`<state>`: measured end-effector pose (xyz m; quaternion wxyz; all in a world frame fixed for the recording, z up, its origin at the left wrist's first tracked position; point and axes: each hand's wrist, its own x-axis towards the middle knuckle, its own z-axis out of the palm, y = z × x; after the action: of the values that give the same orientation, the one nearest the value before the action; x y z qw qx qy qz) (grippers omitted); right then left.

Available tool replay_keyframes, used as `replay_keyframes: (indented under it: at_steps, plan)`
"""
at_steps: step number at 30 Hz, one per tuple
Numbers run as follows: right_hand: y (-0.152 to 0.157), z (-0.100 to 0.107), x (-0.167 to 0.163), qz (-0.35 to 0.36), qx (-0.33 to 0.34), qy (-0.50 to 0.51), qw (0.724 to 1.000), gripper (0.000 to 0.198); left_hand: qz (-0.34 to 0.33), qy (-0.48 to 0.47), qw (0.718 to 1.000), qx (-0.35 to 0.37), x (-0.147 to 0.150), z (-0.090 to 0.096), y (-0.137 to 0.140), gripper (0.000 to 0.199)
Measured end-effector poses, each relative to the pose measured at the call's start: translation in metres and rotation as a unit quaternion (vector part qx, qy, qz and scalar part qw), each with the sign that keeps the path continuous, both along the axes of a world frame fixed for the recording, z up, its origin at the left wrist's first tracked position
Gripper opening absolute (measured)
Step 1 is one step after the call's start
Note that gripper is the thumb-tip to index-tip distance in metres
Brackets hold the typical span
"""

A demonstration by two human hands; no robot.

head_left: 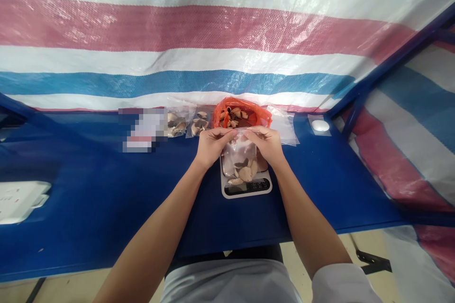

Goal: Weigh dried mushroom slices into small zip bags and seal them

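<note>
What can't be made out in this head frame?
Head view:
Scale: reading illegible; too small, partly behind clear bag.
Pixelated item: details blurred out.
White box: left end cut off by picture edge.
Red bag: near side partly hidden by left hand and right hand.

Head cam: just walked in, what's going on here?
A person's left hand and right hand pinch the top of a clear bag with pale and dark pieces in its bottom. It hangs in front of or rests on a scale; I can't tell which. Behind it, an open red bag holds similar pieces. Two filled bags lie to the left.
</note>
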<state>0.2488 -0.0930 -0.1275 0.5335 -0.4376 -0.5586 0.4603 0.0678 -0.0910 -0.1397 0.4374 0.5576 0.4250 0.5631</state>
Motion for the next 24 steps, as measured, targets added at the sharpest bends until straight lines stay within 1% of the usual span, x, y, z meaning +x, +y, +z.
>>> replay_keyframes:
  at_steps: [5, 9, 17, 24]
  plan:
    - [-0.0011, 0.0027, 0.0019, -0.016, -0.002, -0.015, 1.000, 0.033, 0.002, -0.006, 0.999, -0.033, -0.0011, 0.0004, 0.0009, 0.033]
    - [-0.0008, 0.0044, 0.0034, -0.033, -0.017, -0.011, 0.999, 0.036, 0.009, -0.014, 0.999, -0.037, -0.0029, 0.0005, 0.0016, 0.035]
    - [-0.0002, 0.0019, 0.0005, -0.002, 0.031, -0.011, 0.999, 0.021, 0.010, -0.014, 1.000, -0.018, 0.0000, 0.0034, -0.0016, 0.032]
    - [-0.0018, 0.0074, 0.0014, -0.018, 0.017, -0.028, 0.999, 0.021, 0.015, -0.016, 0.999, -0.038, 0.0019, 0.0036, -0.0012, 0.036]
